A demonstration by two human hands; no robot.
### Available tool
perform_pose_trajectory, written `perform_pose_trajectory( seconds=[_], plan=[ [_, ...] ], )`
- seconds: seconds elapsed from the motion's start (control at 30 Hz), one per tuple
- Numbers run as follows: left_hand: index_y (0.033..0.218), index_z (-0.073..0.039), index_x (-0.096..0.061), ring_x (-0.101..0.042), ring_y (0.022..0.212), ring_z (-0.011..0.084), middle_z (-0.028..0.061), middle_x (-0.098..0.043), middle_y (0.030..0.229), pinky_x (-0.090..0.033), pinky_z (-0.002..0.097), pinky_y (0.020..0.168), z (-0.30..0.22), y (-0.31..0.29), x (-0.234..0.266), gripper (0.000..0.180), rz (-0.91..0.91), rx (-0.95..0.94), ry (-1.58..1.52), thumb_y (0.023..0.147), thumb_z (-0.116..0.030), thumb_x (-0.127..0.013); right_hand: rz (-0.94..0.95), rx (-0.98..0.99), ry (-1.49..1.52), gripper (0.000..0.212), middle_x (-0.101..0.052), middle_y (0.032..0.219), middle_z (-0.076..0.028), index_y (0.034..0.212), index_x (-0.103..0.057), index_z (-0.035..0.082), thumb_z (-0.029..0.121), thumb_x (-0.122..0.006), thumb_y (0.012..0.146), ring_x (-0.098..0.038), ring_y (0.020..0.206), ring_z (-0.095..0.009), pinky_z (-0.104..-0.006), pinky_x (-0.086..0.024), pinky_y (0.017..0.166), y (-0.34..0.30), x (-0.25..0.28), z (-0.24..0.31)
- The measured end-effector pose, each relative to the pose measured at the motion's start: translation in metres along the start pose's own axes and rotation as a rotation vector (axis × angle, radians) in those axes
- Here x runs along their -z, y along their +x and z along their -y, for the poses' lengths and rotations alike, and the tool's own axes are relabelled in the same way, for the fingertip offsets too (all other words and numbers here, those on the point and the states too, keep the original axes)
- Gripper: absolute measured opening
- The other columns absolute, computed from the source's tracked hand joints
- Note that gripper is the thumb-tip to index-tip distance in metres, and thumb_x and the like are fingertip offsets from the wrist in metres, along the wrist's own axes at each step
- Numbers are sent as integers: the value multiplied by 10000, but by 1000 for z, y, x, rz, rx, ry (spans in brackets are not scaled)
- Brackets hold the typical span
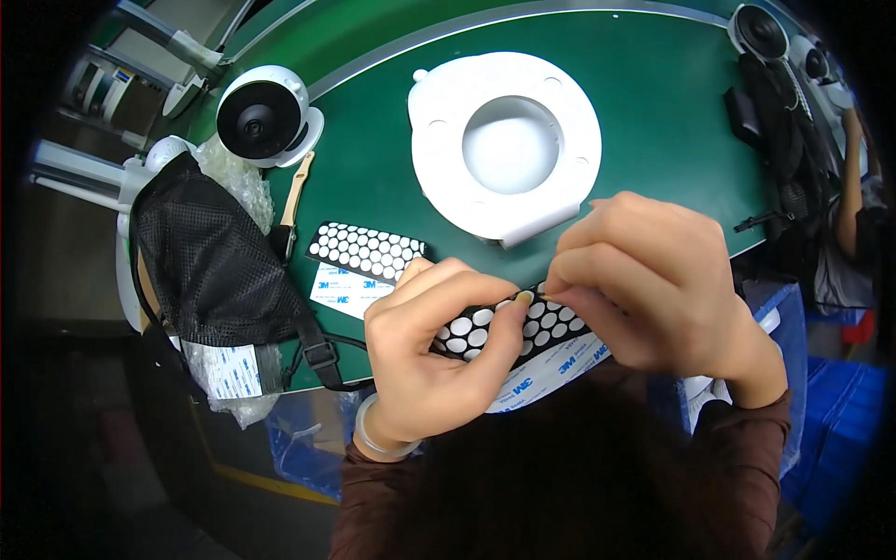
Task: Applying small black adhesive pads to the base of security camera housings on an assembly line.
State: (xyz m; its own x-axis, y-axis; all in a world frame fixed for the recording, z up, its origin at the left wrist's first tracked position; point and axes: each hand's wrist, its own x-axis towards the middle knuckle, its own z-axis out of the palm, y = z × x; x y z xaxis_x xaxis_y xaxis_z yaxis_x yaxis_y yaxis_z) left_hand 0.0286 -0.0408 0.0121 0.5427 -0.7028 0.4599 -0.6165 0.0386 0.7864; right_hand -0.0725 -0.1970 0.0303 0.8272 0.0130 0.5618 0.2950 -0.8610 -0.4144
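Between my hands is a sheet of white round adhesive pads point(544, 329) on black, with a printed white backing along its near side. My left hand point(443, 350), a bracelet on its wrist, pinches the sheet between thumb and fingers. The fingertips of my right hand point(644, 280) are pressed together at the sheet's upper edge; whether a single pad is between them is hidden. Beyond them lies a white round housing point(439, 173) with a wide round opening. A second sheet of white pads point(359, 250) rests on the green table left of my left hand.
A white camera-like device with a black round front point(259, 119) stands at the far left. Near it are a wooden-handled brush point(297, 191), a black mesh bag point(210, 252) and bubble wrap point(238, 177). Black bags point(779, 121) and another person's arm point(850, 187) are at the right.
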Motion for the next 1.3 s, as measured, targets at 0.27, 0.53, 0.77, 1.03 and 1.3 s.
perform_pose_trajectory(
  seconds=[0.27,0.53,0.77,1.03,1.3],
  plan=[
    [768,25,-633,-580,650,146,150,-608,916,-445,230,586,8,4,3,110,-87,-50,63,664,44,-661,-167,-98,55,134,-605,804,-99,791,-587,-8,-80,-622,684,-591,714,-194,-264,-473,635,22,0,3],
    [793,27,-620,-608,694,181,125,-615,844,-460,231,617,15,13,0,122,-91,-144,43,677,50,-646,-152,-230,90,70,-606,735,-51,781,-608,-7,-43,-626,723,-549,647,-107,-200,-431,586,32,-13,1],
    [795,24,-620,-616,699,181,124,-619,844,-466,231,618,15,14,0,121,-100,-141,34,680,52,-644,-133,-222,19,74,-598,725,-50,774,-600,-9,-42,-631,715,-536,637,-102,-200,-422,576,33,-15,1],
    [794,26,-616,-618,698,186,128,-619,843,-466,232,616,14,13,3,122,-68,-105,22,678,55,-642,-131,-202,32,82,-589,725,-54,760,-586,-4,-57,-619,707,-537,627,-106,-201,-423,560,33,-18,3],
    [797,28,-612,-613,688,191,128,-613,827,-463,236,611,15,14,0,129,-98,-153,0,676,62,-640,-142,-182,-8,110,-588,726,-63,787,-575,0,-56,-625,707,-549,632,-122,-200,-430,564,32,-15,4]
  ],
)
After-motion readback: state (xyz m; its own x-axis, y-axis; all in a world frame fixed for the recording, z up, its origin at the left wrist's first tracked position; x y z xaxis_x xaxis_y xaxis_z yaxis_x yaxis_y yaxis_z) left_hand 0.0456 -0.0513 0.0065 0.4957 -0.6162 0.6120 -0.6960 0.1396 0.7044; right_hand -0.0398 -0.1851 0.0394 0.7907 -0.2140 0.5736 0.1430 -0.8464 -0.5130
